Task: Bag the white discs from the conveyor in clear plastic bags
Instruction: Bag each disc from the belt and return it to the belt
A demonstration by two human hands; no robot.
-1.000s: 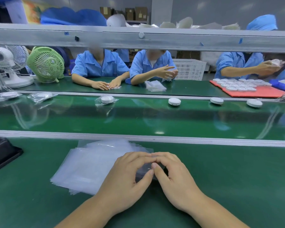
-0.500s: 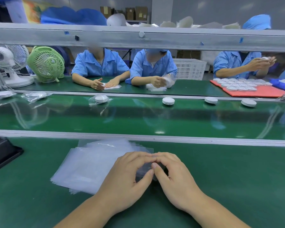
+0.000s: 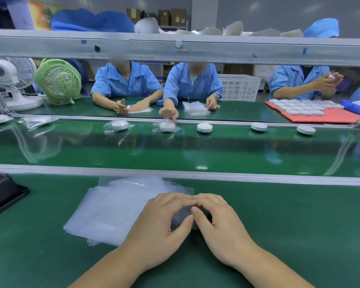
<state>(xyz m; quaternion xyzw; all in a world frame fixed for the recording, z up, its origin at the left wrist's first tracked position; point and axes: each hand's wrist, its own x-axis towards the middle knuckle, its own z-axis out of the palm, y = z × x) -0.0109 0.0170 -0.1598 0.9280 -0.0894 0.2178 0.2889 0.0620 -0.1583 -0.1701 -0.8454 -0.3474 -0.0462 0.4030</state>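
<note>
Our left hand and right hand lie side by side with fingers curled, index tips and thumb tips meeting over the near right corner of the stack of clear bags. The stack spreads out to the left of the left hand on the green table. Whether we pinch a bag we cannot tell. Beyond both hands runs the conveyor. Along its far edge, ahead and to the right of the right hand, sit bare white discs; ahead and to the left of the left hand lie two bagged discs. A worker's hand reaches across to the nearer bagged one
</note>
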